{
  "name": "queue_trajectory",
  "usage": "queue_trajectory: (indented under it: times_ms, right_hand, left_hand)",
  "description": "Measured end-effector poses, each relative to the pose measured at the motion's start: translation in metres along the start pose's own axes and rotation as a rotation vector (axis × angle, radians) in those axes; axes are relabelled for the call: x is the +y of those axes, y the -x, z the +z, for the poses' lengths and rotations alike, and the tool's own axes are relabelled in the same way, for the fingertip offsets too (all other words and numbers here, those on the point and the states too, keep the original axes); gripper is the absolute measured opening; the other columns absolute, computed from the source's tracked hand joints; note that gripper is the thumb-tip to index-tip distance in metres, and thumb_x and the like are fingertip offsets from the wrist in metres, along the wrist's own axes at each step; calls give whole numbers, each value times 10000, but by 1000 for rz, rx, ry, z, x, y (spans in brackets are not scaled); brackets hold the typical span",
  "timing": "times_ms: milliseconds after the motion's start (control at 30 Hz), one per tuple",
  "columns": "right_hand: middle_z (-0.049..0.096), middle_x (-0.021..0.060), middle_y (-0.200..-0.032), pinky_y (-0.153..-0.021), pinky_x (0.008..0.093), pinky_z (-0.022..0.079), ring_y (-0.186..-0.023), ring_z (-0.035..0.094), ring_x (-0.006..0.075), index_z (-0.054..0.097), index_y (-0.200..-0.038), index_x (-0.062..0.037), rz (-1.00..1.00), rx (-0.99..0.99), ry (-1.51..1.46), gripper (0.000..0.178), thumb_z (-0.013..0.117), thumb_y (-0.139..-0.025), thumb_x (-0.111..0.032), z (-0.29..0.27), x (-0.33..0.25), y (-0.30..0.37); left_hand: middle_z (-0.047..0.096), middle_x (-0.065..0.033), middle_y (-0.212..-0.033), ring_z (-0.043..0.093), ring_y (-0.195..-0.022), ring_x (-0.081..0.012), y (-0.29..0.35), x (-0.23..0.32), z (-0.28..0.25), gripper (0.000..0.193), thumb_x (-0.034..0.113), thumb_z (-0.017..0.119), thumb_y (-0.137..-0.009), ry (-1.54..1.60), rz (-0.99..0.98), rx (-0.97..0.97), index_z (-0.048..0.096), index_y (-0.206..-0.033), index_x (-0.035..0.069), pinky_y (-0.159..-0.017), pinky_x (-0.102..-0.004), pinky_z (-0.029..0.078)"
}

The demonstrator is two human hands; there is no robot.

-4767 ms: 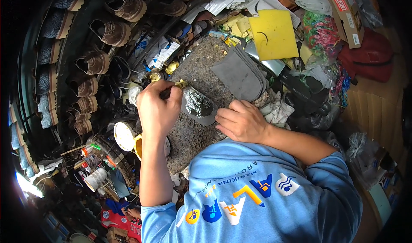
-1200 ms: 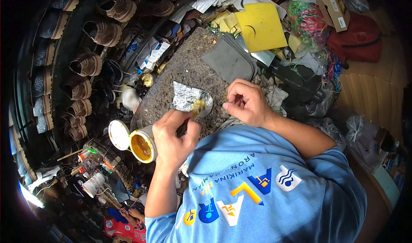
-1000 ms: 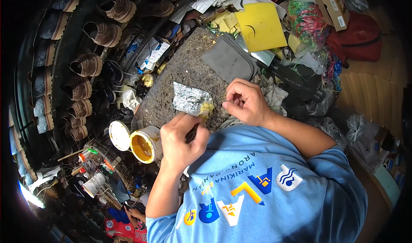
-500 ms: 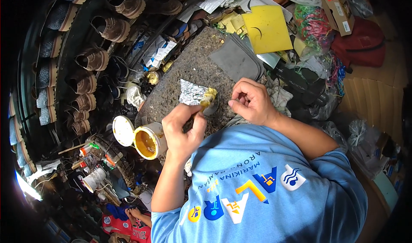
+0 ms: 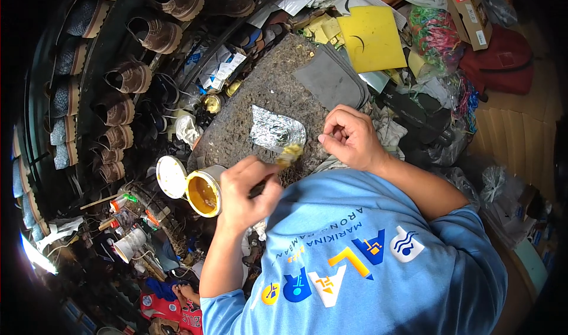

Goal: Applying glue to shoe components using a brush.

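My left hand (image 5: 249, 184) is closed round the handle of a brush, its bristles (image 5: 290, 156) coated in yellow glue. The brush tip is at the near edge of a silver, crinkled shoe-shaped piece (image 5: 272, 128) lying on the dark worktop. My right hand (image 5: 353, 137) is just right of that piece, fingers curled in and thumb against them; nothing shows in it. Beside my left wrist stands a tub of yellow-brown glue (image 5: 203, 194), tilted toward me, with its white lid (image 5: 171, 177) hinged back on the left.
Grey sheets (image 5: 331, 78) are stacked on the far side of the rough worktop (image 5: 236, 101), a yellow sheet (image 5: 373, 39) beyond them. Racks of brown shoes (image 5: 155, 33) line the left. A red bag (image 5: 497, 60) is at far right. Another person's hand (image 5: 186, 293) shows at lower left.
My left hand and the brush have moved slightly left and toward me, from over the silver piece to its near edge, uncovering more of it. My right hand has hardly moved.
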State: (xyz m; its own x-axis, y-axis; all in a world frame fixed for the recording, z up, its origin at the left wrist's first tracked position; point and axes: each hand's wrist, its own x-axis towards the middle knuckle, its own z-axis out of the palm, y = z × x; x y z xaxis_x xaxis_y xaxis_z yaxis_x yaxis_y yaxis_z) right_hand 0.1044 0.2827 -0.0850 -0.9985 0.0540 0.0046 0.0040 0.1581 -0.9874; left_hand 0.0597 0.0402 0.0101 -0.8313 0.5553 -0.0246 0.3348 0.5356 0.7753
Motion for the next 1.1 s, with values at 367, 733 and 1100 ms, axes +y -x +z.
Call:
queue_trajectory:
  times_ms: [367,733,1100]
  right_hand:
    - [571,35,-789,-510,255,415,-562,504,87,597,-800,-23,5,1,16,149,745,-796,-46,2,1,1]
    - [569,38,-795,-512,262,414,-559,505,91,599,-808,-25,7,-5,45,143,741,-788,-35,3,0,0]
    - [570,43,-800,-521,261,426,-559,512,97,596,-815,-22,-40,-9,94,153,745,-783,-40,2,-3,-1]
  left_hand:
    - [604,-116,-665,587,-535,-231,6,-21,-15,144,-4,649,-707,-84,36,118,727,-828,-15,-509,-327,452]
    - [586,-107,-650,577,-525,-233,12,-13,-19,116,-10,654,-710,-116,-84,187,718,-807,-14,-503,-344,464]
    - [649,-112,-706,618,-619,-190,9,-18,-14,137,-10,620,-740,-165,-159,340,721,-823,-50,-595,-302,471]
